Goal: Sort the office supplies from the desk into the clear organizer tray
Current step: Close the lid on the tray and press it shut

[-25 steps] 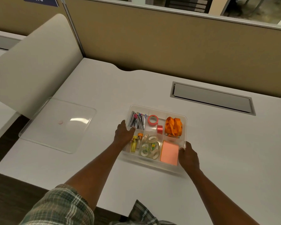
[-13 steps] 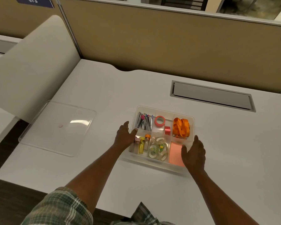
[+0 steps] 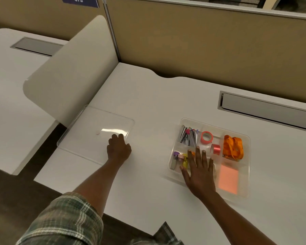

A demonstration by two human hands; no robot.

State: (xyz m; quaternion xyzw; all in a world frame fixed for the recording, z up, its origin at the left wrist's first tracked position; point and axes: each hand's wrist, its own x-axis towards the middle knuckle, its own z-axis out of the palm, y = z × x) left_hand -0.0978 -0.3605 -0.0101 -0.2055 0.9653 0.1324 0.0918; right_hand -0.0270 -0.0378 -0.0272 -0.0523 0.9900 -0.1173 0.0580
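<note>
The clear organizer tray (image 3: 248, 167) sits on the white desk at right. It holds metal clips (image 3: 187, 136), a pink tape ring (image 3: 206, 137), a red roll (image 3: 216, 149), orange ribbon (image 3: 232, 147), pink sticky notes (image 3: 228, 179) and small bottles (image 3: 177, 157). My right hand (image 3: 200, 172) lies flat and spread over the tray's near left compartments, hiding what is under it. The clear lid (image 3: 88, 135) lies flat on the desk at left. My left hand (image 3: 118, 149) is at the lid's near right corner, fingers curled over its edge.
A grey cable slot (image 3: 265, 110) is set into the desk behind the tray. A tan partition wall (image 3: 201, 41) closes the back. A white rounded divider (image 3: 65, 85) stands at the desk's left edge, beside the lid. The desk's front edge runs under my forearms.
My left hand left the tray's left side and reached left to the lid's corner. My right hand moved from the tray's right edge to lie flat over the tray.
</note>
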